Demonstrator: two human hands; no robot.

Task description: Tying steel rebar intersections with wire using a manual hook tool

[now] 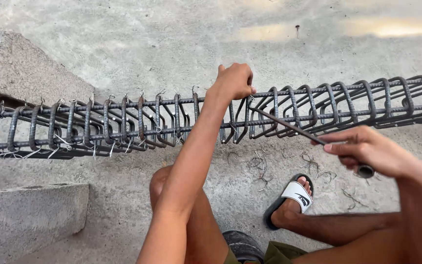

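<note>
Bare grey concrete floor [137,44], sunlit patch [318,29] far right, two rough concrete blocks [30,215] at left, wire scraps [262,168] scattered about.

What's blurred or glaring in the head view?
Head view: right hand and its hook tool smear with motion; left hand and rebar cage stay sharp; bright glare streaks the concrete floor top right; light is soft, shadows faint.

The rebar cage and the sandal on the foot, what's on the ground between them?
In the head view, loose bent bits of tie wire lie on the concrete floor between the rebar cage and the sandal.
</note>
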